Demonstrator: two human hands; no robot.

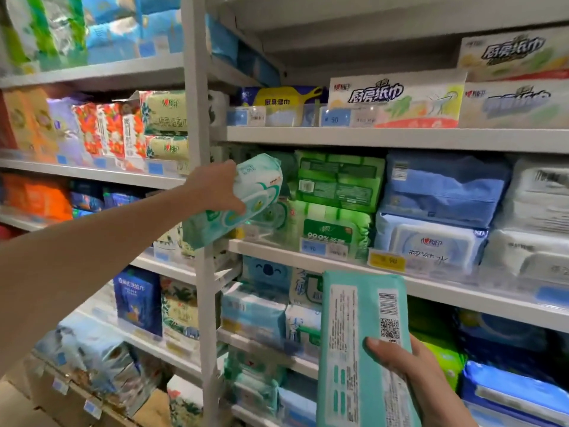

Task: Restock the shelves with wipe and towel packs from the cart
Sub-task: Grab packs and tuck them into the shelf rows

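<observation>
Two packs on the go. My left hand [215, 189] grips a mint wipe pack [237, 201], long axis tilted up to the right, top end right at the shelf [308, 254] slot left of the green packs [335, 192]. My right hand [412, 374] clutches a teal pack [360, 349] upright, lower and nearer me. I reckon left goes in first.

- Single view only, head-worn; no second view, so no shared area.
- Looks forward, slightly down and rightward, at a shelving bay seen obliquely; grey upright post [200, 211] near centre.
- Close range: shelf edge [400, 138] within arm's reach, both forearms entering from the bottom and left.
- Wide-angle bending at the borders; edges blurred, possibly from head motion.
</observation>
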